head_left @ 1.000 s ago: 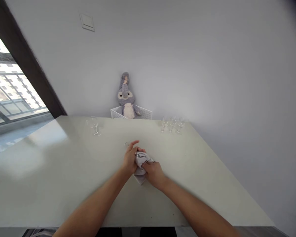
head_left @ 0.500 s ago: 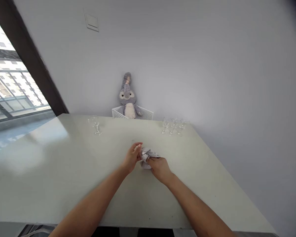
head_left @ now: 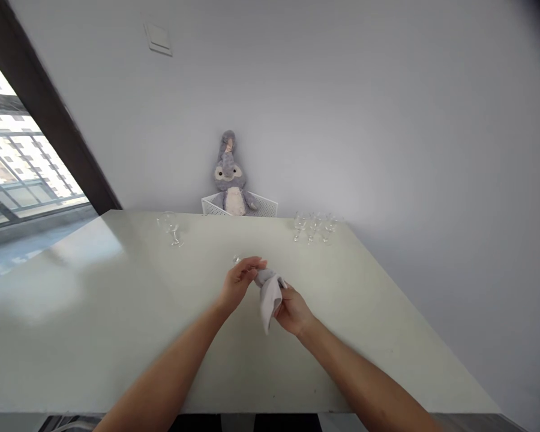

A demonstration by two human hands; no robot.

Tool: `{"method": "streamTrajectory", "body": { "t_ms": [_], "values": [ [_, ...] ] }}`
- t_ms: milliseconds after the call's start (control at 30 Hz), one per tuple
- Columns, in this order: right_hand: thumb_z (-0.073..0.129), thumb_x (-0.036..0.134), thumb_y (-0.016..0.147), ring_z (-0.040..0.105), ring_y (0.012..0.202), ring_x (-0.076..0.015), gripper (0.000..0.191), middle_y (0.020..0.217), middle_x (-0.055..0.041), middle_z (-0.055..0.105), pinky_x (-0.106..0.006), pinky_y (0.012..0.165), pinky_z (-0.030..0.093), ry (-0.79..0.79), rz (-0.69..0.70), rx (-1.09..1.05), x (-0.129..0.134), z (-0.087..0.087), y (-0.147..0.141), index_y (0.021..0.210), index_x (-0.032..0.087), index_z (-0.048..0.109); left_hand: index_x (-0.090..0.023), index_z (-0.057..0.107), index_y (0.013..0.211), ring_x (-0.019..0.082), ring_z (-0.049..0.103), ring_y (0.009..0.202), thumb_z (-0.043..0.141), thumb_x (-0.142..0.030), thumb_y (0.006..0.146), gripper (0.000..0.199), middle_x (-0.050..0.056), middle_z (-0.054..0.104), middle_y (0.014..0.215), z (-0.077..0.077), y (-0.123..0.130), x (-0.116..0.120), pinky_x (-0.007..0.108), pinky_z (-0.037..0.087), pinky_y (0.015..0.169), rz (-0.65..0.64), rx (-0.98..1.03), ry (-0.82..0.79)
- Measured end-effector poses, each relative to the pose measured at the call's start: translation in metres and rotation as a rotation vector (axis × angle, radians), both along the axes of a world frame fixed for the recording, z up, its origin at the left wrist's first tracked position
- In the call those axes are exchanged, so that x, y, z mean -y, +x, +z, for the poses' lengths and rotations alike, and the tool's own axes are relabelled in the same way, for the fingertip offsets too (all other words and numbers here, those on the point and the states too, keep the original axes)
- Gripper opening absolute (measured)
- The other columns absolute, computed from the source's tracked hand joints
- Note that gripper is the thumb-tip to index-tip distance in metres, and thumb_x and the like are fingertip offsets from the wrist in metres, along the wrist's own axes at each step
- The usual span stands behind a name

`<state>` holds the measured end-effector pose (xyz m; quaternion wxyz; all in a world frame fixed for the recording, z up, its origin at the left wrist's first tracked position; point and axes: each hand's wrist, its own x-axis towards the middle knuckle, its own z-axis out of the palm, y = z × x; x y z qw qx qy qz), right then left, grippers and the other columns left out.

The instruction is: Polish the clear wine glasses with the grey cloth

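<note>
While our right hand [head_left: 293,309] pinches the grey-white cloth [head_left: 270,297] near its right side, thumb and fingers drawn together on the fabric, our left hand [head_left: 240,282] curls at the cloth's upper end, its fingers bent and nearly closed. We see the left fingertips against or just beside the fabric, but we cannot tell what lies inside their curl or how firmly they close. A small clear glass piece [head_left: 236,259] shows just beyond the left knuckles; the hand covers what joins it, so we cannot make out its full shape or which way it runs. The cloth is just below the centre of the frame, between our hands and above the pale table [head_left: 117,336]. Its long axis runs nearly upright in the picture, with the bunched end at the top and a narrow loose tip pointing toward the bottom edge. Our right fingertips are partly hidden by its folds, and both forearms are cut off at the bottom of the frame. One stemmed glass [head_left: 174,233] stands left of centre and three stemmed glasses [head_left: 314,227] stand close together right of centre, their see-through outlines faint against the tabletop and wall.
</note>
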<state>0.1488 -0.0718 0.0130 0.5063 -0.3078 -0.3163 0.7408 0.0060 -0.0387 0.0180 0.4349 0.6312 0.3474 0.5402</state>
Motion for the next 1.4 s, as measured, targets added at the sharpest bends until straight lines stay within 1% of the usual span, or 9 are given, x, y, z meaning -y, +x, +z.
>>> {"method": "streamTrajectory", "body": {
  "t_ms": [167,267,367,667,867,1033,1133,1267,1400],
  "values": [
    [0.059,0.03,0.068,0.051,0.043,-0.0123,0.013,0.047,0.0022,0.055,-0.023,0.043,0.041,0.272,-0.194,0.501,-0.01,0.003,0.015,0.071,0.018,0.059,-0.024,0.055,0.11,0.02,0.058,0.084,0.044,-0.028,0.083,0.03,0.007,0.065,0.081,-0.002,-0.008,0.0,0.036,0.041,0.083,0.238,-0.52,0.276],
    [0.053,0.018,0.065,0.051,0.051,-0.0118,0.008,0.054,0.0029,0.057,-0.023,0.048,0.041,0.432,-0.211,0.773,-0.014,-0.002,0.02,0.066,0.021,0.061,-0.022,0.051,0.115,0.025,0.044,0.113,0.046,-0.026,0.081,0.035,0.011,0.057,0.111,0.003,-0.008,0.0,0.043,0.029,0.097,0.219,-0.63,0.486],
    [0.055,0.013,0.059,0.053,0.059,-0.0123,0.01,0.063,0.0028,0.06,-0.022,0.051,0.041,0.543,-0.146,0.92,-0.014,-0.008,0.019,0.063,0.021,0.061,-0.02,0.044,0.121,0.026,0.043,0.115,0.047,-0.026,0.08,0.042,0.013,0.055,0.113,0.0,-0.009,-0.005,0.048,0.019,0.102,0.138,-0.727,0.54],
    [0.062,0.04,0.069,0.052,0.039,-0.0117,0.027,0.051,0.0007,0.058,-0.021,0.037,0.038,0.1,0.171,0.244,-0.013,0.006,0.026,0.076,0.015,0.057,-0.023,0.042,0.123,0.02,0.055,0.077,0.043,-0.027,0.083,0.04,0.007,0.058,0.079,-0.019,-0.018,-0.012,0.033,0.038,0.078,0.088,-0.926,0.421],
    [0.062,0.037,0.067,0.058,0.06,-0.0136,0.022,0.065,-0.0024,0.063,-0.025,0.058,0.046,-0.037,-0.104,-0.007,-0.026,0.022,0.043,0.072,0.016,0.06,-0.025,0.047,0.12,0.019,0.054,0.073,0.045,-0.032,0.082,0.039,0.007,0.059,0.078,-0.011,-0.017,-0.011,0.03,0.037,0.073,0.209,-0.832,0.341],
    [0.055,0.039,0.073,0.056,0.065,-0.0168,0.02,0.068,-0.0018,0.062,-0.03,0.062,0.045,0.375,-0.47,0.366,-0.026,0.03,0.061,0.078,0.021,0.062,-0.024,0.05,0.115,0.015,0.052,0.059,0.051,-0.035,0.076,0.041,0.001,0.056,0.062,-0.011,-0.018,-0.018,0.024,0.036,0.056,0.366,-0.527,-0.027],
    [0.053,0.031,0.075,0.056,0.085,-0.0229,0.021,0.085,-0.0043,0.066,-0.039,0.08,0.041,0.829,-0.418,0.93,-0.015,0.027,0.055,0.092,0.024,0.064,-0.022,0.047,0.118,0.014,0.052,0.056,0.048,-0.034,0.075,0.044,0.0,0.058,0.063,-0.012,-0.014,-0.019,0.022,0.037,0.051,0.282,-0.304,-0.211],
    [0.053,0.021,0.075,0.029,0.124,-0.0286,0.041,0.114,-0.0024,0.058,-0.051,0.103,0.01,1.32,-0.286,1.468,-0.003,0.023,0.034,0.115,0.03,0.053,-0.019,0.063,0.081,0.016,0.052,0.055,0.052,-0.028,0.069,0.019,0.002,0.06,0.06,-0.017,-0.005,-0.013,0.025,0.038,0.05,0.116,-0.355,-0.068],
    [0.053,0.017,0.074,0.019,0.129,-0.0264,0.041,0.111,-0.0007,0.059,-0.052,0.104,0.002,1.441,-0.277,1.579,-0.001,0.024,0.025,0.113,0.03,0.054,-0.019,0.059,0.061,0.018,0.052,0.057,0.06,-0.023,0.061,0.003,0.004,0.058,0.058,-0.022,-0.001,-0.002,0.029,0.038,0.056,0.077,-0.483,0.063]
  ]
}}
